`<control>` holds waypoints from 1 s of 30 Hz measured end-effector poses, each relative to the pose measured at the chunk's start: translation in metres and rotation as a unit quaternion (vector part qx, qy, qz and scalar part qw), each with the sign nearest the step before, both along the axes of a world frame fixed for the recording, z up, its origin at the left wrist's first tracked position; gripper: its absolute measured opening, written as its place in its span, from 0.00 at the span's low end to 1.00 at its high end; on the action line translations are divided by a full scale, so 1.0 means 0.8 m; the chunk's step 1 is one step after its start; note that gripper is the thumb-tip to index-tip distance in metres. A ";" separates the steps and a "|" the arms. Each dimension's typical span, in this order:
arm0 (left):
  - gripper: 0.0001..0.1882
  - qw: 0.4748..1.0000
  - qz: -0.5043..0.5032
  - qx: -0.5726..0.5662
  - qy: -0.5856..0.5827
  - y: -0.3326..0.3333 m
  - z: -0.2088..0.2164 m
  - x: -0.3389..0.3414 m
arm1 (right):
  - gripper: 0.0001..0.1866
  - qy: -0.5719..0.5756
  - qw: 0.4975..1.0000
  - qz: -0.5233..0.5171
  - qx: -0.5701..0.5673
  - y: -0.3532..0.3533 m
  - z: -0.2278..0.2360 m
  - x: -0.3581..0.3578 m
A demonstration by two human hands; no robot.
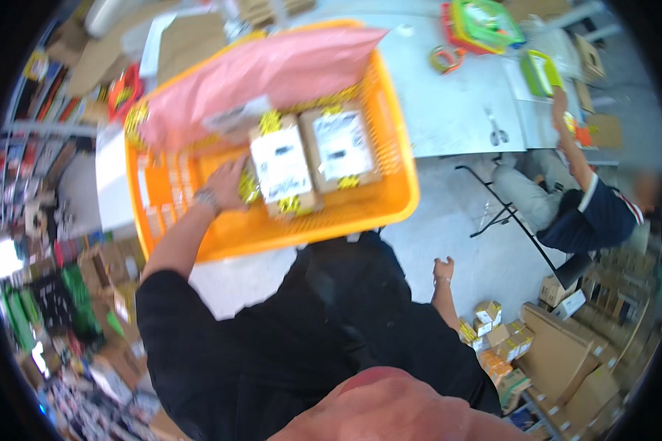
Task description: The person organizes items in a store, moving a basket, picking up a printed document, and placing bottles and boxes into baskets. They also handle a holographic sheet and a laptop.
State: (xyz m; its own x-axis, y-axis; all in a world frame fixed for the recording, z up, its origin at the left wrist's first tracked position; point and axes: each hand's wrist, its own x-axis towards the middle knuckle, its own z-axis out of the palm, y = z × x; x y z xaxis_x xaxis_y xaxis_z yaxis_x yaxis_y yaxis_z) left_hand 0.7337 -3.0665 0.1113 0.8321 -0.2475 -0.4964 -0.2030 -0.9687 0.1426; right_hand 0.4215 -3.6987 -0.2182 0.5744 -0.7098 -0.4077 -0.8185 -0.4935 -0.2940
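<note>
An orange plastic basket (412, 176) sits in front of me. Two cardboard boxes with white labels and yellow tape lie side by side in it, the left box (281, 167) and the right box (342, 145). Behind them a large pink plastic mailer bag (257, 77) leans along the far wall. My left hand (228, 185) reaches into the basket, fingers spread at the left box's left side, next to a strip of yellow tape. Its fingertips are partly hidden against the box. My right hand (443, 270) hangs low at my side, holding nothing, fingers loosely bent and apart.
Scissors (498, 131), a tape roll (446, 59) and a green basket (485, 23) are on the white table (434, 110). At right a seated person (581, 198) reaches toward a small green tray (540, 73). Cardboard boxes (507, 342) stand at lower right, shelves (44, 125) at left.
</note>
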 end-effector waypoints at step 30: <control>0.39 0.958 0.179 -0.114 -0.195 -0.332 0.076 0.056 | 0.27 -0.332 0.767 0.515 0.191 0.015 0.345 0.865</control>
